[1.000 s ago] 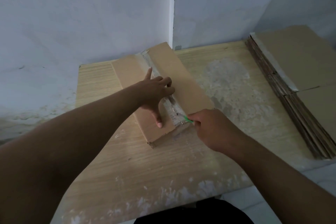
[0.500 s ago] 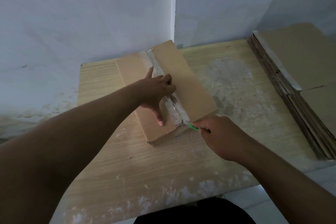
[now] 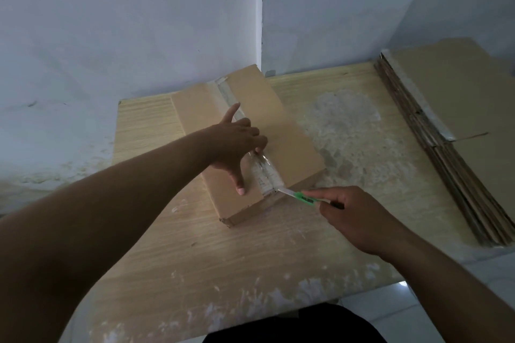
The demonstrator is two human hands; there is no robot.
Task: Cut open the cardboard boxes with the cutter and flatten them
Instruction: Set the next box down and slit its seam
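Clearly the risk sits at the near end of the cardboard box [image 3: 289, 131], which lies on the far-left part of the worktop [image 3: 195, 259], its far end close to the back edge. The right hand [image 3: 354, 214] has its grip closed round the green cutter [image 3: 299, 195], whose blade tip touches the near end of the tape seam [image 3: 267, 172]. The left hand [image 3: 237, 142] presses down on the box top, grip wide and holding nothing, thumb stretched toward the near end just beside the seam.

If the blade were run back up the seam, or jumped from the tape, that thumb and the fingertips resting on the seam would be in its way. Less pressure from the left hand could let the box slide toward the back edge.

Glare on the tape makes it hard to tell whether the seam is slit along its full length, and the left hand covers its middle. The stack of flattened boxes [image 3: 446, 120] at the right edge is cut off.
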